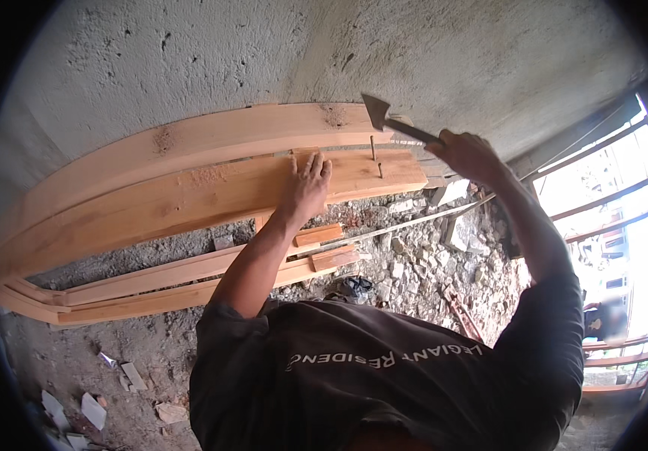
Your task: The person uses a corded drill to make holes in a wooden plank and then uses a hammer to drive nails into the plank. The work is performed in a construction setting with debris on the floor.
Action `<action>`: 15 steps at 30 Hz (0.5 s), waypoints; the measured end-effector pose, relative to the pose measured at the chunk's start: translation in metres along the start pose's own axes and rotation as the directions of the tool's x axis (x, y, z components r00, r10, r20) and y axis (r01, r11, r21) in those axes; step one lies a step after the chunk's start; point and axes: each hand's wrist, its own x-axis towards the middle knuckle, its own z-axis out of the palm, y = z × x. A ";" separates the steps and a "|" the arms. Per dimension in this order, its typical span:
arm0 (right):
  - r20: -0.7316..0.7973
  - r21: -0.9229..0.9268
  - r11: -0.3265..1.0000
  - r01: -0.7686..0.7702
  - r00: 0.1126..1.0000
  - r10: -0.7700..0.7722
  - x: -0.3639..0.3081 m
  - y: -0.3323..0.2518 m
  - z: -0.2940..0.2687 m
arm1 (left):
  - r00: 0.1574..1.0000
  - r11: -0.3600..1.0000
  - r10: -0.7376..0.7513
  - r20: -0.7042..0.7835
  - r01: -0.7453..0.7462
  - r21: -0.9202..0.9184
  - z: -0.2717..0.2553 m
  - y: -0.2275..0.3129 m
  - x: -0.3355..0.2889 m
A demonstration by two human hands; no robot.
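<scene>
Dark sleeve (534,331); right hand (468,154) grips hammer (384,116); left hand (307,188) flat on rough plank (188,199).

Your left hand (306,186) lies flat on the upper plank (188,199), left of the two nails (373,148) standing in its right end. Your right hand (468,152) holds the hammer (384,119) above those nails; shorter boards (188,274) lie on the rubble (421,255) below the plank.

Packages: none in view.
Labels: a line of pale printed lettering (384,357) across the person's dark shirt, low in the middle of the view, seen upside down.
Signs: none.
Screens: none.
</scene>
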 end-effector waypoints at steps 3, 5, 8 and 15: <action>-0.282 0.197 0.977 0.079 0.959 -0.021 0.000 -0.019 -0.036 | 0.998 1.000 -0.014 0.061 0.015 -0.011 -0.005 0.001 -0.010; -0.796 -0.303 0.887 0.348 0.419 -0.436 0.020 -0.016 -0.051 | 0.995 1.000 -0.013 0.098 0.015 -0.021 -0.013 0.003 -0.013; -0.743 -0.649 0.753 -0.110 0.307 -0.595 0.017 -0.011 -0.031 | 0.996 0.999 0.008 0.093 -0.005 -0.033 -0.012 0.004 -0.013; -0.134 0.014 0.999 0.030 0.991 -0.028 -0.008 -0.009 -0.020 | 0.998 1.000 -0.016 0.066 0.018 -0.023 -0.004 0.004 -0.013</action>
